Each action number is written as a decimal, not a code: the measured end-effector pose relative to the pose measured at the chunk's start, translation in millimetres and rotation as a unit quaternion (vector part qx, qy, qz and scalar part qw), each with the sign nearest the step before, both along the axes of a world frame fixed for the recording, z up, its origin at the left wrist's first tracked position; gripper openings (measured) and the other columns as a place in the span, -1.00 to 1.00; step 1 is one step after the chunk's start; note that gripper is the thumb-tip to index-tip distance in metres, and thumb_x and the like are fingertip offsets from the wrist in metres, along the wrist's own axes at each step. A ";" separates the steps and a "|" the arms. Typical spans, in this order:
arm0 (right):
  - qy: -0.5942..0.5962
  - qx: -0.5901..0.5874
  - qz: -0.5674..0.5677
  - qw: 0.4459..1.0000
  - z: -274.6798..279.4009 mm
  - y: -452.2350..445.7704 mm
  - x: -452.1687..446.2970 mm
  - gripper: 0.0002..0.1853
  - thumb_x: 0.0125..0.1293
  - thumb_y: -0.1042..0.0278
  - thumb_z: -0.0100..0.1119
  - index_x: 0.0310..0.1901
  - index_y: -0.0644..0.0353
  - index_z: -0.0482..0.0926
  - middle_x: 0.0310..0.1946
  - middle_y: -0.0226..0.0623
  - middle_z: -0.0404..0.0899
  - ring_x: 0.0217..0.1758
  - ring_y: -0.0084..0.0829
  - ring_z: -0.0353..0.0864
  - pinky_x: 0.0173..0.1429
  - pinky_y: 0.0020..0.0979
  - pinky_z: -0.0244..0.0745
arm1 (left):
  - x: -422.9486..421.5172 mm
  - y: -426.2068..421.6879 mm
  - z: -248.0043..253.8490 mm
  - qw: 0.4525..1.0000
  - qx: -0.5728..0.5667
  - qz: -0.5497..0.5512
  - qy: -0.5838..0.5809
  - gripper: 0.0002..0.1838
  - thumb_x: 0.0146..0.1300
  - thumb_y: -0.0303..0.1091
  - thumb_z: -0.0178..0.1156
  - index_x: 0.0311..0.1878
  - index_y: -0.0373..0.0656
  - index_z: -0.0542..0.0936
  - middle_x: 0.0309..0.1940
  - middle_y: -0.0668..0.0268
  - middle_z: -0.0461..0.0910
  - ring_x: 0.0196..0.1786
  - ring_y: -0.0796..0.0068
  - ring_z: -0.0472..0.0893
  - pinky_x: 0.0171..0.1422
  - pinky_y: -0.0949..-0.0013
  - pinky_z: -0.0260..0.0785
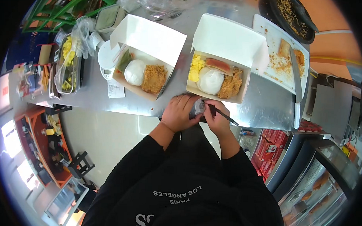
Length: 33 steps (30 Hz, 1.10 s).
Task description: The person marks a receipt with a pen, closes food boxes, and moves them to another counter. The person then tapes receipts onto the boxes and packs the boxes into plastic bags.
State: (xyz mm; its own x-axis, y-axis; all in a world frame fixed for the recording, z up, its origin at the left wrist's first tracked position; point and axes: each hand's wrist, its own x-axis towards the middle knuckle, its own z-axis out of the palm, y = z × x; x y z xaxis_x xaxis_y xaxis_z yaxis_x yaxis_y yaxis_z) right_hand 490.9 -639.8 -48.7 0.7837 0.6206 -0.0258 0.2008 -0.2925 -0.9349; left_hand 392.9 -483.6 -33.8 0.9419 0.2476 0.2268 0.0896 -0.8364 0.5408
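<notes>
My left hand [178,113] is closed around a small greyish packet with fine print [199,106], at the table's front edge. Close beside it, my right hand [218,116] grips a slim black utensil-like stick [225,114] that slants down to the right; its upper end is hidden by the fingers. Just beyond both hands stands an open white carton [218,96] with white rice [210,81], a fried cutlet [231,84], scrambled egg [196,68] and a reddish-brown slice [217,65]. To its left, a second open carton [148,92] contains rice, a fried cutlet and something green.
A white cutting board [273,76] with crumbs and a long knife [296,77] lies at the right. Behind it is a black bowl [291,17]. At left stand a white scale [108,55], a printed receipt [116,89] and a glass tray of yellow food [68,53].
</notes>
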 end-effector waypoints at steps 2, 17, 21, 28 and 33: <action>-0.029 -0.010 0.020 0.999 0.2 -1.5 3.7 -0.83 0.31 0.44 0.27 -0.08 0.21 0.62 -0.26 -0.13 0.68 -0.31 -0.18 0.68 -0.19 -0.28 0.57 | -0.9 -1.8 0.2 1.000 0.000 0.008 0.007 -0.31 -0.04 -0.10 0.46 0.21 -0.08 0.54 -0.09 0.22 0.56 -0.03 0.12 0.60 0.15 0.11 0.43; -0.074 0.013 0.062 0.995 8.6 -7.9 3.2 -0.83 0.30 0.54 0.28 -0.08 0.24 0.64 -0.23 -0.17 0.71 -0.25 -0.32 0.71 -0.13 -0.41 0.59 | 0.0 -3.0 -1.5 1.000 0.011 0.002 0.017 -0.33 -0.01 -0.05 0.42 0.22 -0.04 0.56 -0.11 0.25 0.56 -0.04 0.13 0.61 0.12 0.13 0.44; -0.097 0.002 0.062 0.993 6.5 -6.1 3.3 -0.84 0.31 0.53 0.26 -0.08 0.23 0.65 -0.23 -0.18 0.71 -0.23 -0.31 0.72 -0.11 -0.39 0.60 | 0.4 -3.5 0.1 1.000 0.007 0.004 0.009 -0.33 -0.03 -0.07 0.43 0.21 -0.03 0.56 -0.13 0.27 0.56 -0.05 0.14 0.61 0.10 0.15 0.45; -0.011 0.009 0.034 0.999 3.2 -10.9 2.5 -0.87 0.39 0.55 0.21 -0.06 0.28 0.62 -0.26 -0.22 0.69 -0.24 -0.52 0.70 -0.18 -0.49 0.57 | -0.3 -2.6 2.5 1.000 -0.002 0.004 0.031 -0.33 -0.03 -0.07 0.43 0.22 -0.02 0.56 -0.13 0.27 0.56 -0.06 0.15 0.61 0.10 0.14 0.45; -0.011 0.039 0.030 0.999 -0.4 -9.9 0.7 -0.86 0.32 0.49 0.27 -0.11 0.22 0.63 -0.30 -0.17 0.68 -0.37 -0.28 0.64 -0.26 -0.37 0.53 | -0.5 -1.7 1.7 1.000 -0.003 0.005 0.015 -0.33 -0.01 -0.05 0.42 0.22 -0.03 0.56 -0.11 0.26 0.57 -0.05 0.15 0.61 0.13 0.14 0.45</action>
